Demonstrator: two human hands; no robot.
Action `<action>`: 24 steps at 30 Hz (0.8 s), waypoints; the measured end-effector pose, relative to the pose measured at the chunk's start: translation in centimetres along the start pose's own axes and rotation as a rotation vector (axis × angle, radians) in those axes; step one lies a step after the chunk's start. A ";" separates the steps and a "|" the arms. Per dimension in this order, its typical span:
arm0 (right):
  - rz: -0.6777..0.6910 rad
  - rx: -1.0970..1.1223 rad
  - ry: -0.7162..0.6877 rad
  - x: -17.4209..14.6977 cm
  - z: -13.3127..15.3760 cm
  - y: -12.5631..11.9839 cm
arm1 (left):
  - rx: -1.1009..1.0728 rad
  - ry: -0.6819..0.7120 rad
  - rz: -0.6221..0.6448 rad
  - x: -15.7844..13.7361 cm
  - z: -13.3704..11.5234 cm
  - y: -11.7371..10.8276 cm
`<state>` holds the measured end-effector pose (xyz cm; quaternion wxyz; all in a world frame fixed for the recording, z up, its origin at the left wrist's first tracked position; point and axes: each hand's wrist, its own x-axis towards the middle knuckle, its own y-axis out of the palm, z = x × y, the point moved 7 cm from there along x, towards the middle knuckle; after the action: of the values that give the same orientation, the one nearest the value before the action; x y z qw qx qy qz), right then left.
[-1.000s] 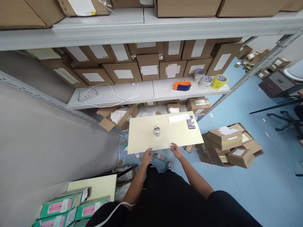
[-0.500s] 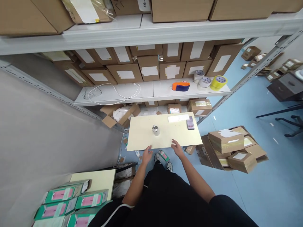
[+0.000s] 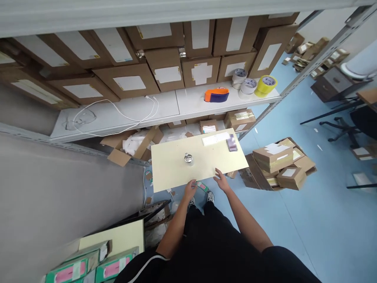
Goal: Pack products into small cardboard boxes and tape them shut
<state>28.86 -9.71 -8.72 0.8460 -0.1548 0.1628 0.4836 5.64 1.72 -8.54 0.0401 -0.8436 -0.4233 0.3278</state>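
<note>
My left hand [image 3: 190, 190] is at the near edge of a pale yellow tabletop [image 3: 167, 169], fingers loosely bent and nothing visible in them. At the same edge, farther right, my right hand [image 3: 221, 182] has its thumb and fingers apart and holds nothing. Beyond my hands, a small container with a shiny silver top [image 3: 188, 158] stands on the tabletop; neither hand touches it. A long white strip [image 3: 215, 138] lies towards the back right corner, beside a flat purplish item [image 3: 231, 143] whose surface is blurred out.
Ahead, a shelf [image 3: 188, 103] carries cardboard boxes, a white cable [image 3: 110, 103], an orange and blue band [image 3: 216, 95] and tape rolls [image 3: 265, 85]. An open carton of boxes [image 3: 250, 173] stands right on the floor. Green and pink packages [image 3: 113, 269] lie at lower left.
The view has moved closer to the shelf and turned slightly. My left hand has shifted right along the near edge, nearer my right hand. The silver-topped container stays on the tabletop.
</note>
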 end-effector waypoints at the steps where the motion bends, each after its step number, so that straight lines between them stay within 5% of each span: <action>1: -0.016 0.007 -0.003 0.0 0.1 0.1 | 0.007 0.007 0.032 0.2 0.2 0.2; 14: -0.143 -0.048 -0.044 2.0 0.3 1.0 | 0.128 0.110 0.366 1.2 2.2 2.7; 24: -0.045 -0.553 -0.532 8.6 0.2 -1.5 | 0.225 -0.111 0.176 8.1 11.8 12.4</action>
<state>34.33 -3.75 -12.06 0.7953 -0.2499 -0.2024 0.5140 10.75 -2.67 -26.28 0.0820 -0.8481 -0.3100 0.4218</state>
